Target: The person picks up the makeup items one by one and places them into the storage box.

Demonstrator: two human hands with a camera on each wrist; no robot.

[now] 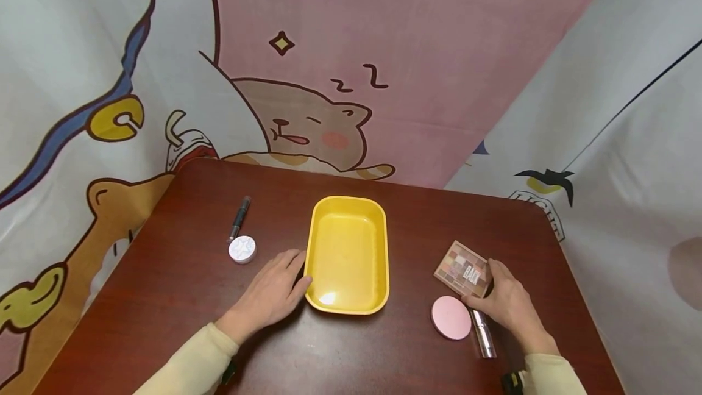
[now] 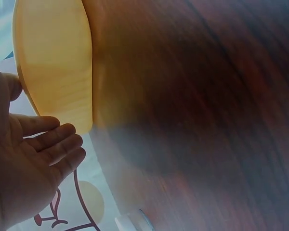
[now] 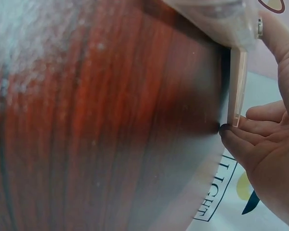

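My left hand [image 1: 274,290] rests at the left side of a yellow tray [image 1: 383,261], its thumb at the rim and its fingers loosely extended along the outer wall. The left wrist view shows those fingers [image 2: 62,142] beside the tray wall [image 2: 58,62]. At the right, my right hand [image 1: 507,297] holds an eyeshadow palette [image 1: 457,267] by its near right corner, between thumb and fingers. Seen edge-on in the right wrist view, the palette [image 3: 237,86] has fingertips against it. A round pink compact [image 1: 451,317] and a shiny lipstick tube [image 1: 483,334] lie just below the palette.
On the left of the dark wooden table [image 1: 406,358] lie a slim black tube [image 1: 239,218] and a round white case [image 1: 242,249] with a star pattern. A cartoon-printed curtain [image 1: 439,47] hangs behind the table and along its sides.
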